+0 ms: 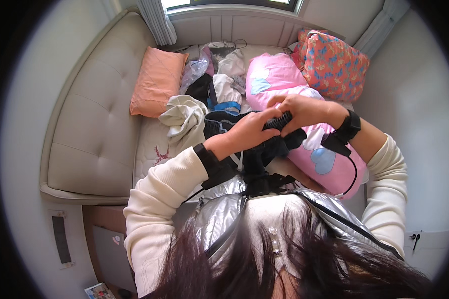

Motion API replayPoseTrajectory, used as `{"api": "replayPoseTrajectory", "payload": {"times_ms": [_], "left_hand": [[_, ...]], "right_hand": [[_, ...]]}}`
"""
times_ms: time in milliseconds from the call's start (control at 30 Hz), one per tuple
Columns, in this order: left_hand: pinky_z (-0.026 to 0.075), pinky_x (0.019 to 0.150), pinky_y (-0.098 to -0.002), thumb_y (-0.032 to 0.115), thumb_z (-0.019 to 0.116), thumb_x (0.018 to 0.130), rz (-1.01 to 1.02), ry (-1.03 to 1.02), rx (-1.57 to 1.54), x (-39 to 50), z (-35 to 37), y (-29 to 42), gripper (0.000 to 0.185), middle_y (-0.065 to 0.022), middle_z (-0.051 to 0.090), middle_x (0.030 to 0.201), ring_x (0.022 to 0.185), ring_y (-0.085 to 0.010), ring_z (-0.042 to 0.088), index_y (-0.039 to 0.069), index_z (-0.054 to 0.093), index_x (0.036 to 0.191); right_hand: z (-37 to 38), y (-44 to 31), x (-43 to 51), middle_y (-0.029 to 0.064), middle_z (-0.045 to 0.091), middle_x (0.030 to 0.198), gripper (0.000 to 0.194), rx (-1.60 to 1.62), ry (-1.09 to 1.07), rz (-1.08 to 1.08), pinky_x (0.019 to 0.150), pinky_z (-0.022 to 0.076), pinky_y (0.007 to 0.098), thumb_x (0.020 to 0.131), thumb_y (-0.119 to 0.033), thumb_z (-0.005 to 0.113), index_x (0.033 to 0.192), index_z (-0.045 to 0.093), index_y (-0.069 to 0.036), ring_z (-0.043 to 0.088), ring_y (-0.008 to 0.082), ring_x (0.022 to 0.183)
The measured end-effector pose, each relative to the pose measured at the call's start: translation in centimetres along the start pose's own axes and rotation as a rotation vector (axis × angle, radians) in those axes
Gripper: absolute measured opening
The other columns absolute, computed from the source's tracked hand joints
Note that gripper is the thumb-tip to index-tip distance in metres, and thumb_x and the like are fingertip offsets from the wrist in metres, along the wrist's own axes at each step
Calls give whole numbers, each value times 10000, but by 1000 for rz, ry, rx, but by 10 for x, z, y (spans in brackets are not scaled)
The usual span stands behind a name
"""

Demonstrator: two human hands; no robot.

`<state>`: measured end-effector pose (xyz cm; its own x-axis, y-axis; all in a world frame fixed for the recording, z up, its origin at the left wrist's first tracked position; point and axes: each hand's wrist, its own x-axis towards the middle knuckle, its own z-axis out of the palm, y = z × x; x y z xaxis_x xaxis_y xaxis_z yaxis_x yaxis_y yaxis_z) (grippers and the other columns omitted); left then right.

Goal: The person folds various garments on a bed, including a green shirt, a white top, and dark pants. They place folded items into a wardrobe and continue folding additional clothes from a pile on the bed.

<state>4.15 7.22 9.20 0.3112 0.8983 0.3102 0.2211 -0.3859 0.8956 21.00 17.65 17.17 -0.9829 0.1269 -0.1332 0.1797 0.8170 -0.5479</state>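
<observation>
A dark garment with a ribbed elastic waistband (219,121) hangs from both hands in front of my chest. My left hand (245,132) pinches the band near its right part, thumb and fingers closed on it. Close beside it, my right hand (301,112) grips the same band at its right end. The two hands' fingertips nearly meet. A pale cord or strip (237,160) dangles below the garment's left part. The garment's lower part lies in dark folds close to my body, partly hidden by my hands and wrists.
On the bed lie an orange pillow (159,80), a crumpled pale green cloth (185,116), a white garment with a blue band (226,93), a black cloth (200,88) and a pink quilt with hearts (273,76). A red patterned bundle (335,65) sits back right. A padded headboard (97,112) borders the left.
</observation>
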Motion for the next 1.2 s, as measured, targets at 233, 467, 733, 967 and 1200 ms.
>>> {"api": "replayPoseTrajectory", "payload": {"times_ms": [233,467,733,967,1200], "left_hand": [[458,690,-383,193,665,739,-30,-351,405,-48,-27,-54,235,-169,612,745,735,-342,592,20,615,891],[472,731,-403,331,681,721,-8,-251,814,-83,-61,-74,306,-131,604,687,762,-322,590,36,605,682],[469,732,-391,254,690,717,145,-71,990,-71,-134,-37,248,-143,604,719,798,-322,587,38,579,671],[426,822,-412,207,686,735,149,24,1160,-26,-157,12,206,-152,593,752,815,-321,572,42,563,736],[466,776,-331,248,706,730,640,390,1339,3,-185,45,241,-106,572,702,805,-275,568,35,598,766]], "right_hand": [[-13,-17,-42,70,523,1164,144,-329,204,5,738,490,356,636,-63,719,716,610,-14,604,261,842],[-16,-3,-75,34,540,1081,273,-685,275,-10,702,492,334,609,-112,754,727,517,-47,584,223,849],[-33,26,-105,75,577,889,236,-641,383,287,657,474,356,716,-212,711,835,571,-64,594,286,782],[-63,47,-84,51,551,749,208,-301,512,260,675,441,294,756,-139,691,879,572,-20,561,138,744],[-109,63,-65,-82,537,782,139,360,703,282,682,404,157,844,-154,640,937,579,-70,491,0,740]]}}
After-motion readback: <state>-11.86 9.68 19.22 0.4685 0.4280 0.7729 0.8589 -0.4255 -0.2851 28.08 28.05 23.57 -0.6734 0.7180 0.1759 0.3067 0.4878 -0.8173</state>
